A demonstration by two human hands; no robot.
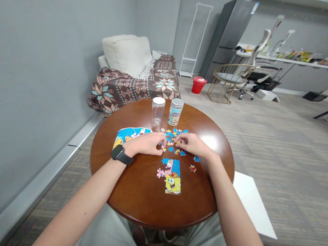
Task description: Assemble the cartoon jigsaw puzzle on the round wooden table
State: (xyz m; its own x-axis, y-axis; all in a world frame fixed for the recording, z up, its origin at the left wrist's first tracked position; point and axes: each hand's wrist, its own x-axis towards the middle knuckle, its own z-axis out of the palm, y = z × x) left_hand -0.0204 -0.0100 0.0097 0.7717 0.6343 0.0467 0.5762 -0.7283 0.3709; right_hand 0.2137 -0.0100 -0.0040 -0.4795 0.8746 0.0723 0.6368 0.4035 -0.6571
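Observation:
Over a loose pile of jigsaw puzzle pieces [173, 135], both hands reach in from either side. My left hand [149, 142], with a black watch [121, 154] on its wrist, is curled at the pile's left edge. From the right, my right hand [191, 144] bends its fingers down among the pieces. What either hand's fingertips hold, if anything, is too small to make out. Nearer to me lies a partly joined puzzle [174, 182] with a yellow and a pink cartoon figure. A printed picture sheet [133, 132] is partly covered by my left hand and forearm.
Behind the pile stand a clear lidded jar [157, 112] and a jar with a cartoon label [175, 112]. Two stray pieces, a blue one [196, 159] and a reddish one [192, 169], lie by my right forearm on the round wooden table [142, 200].

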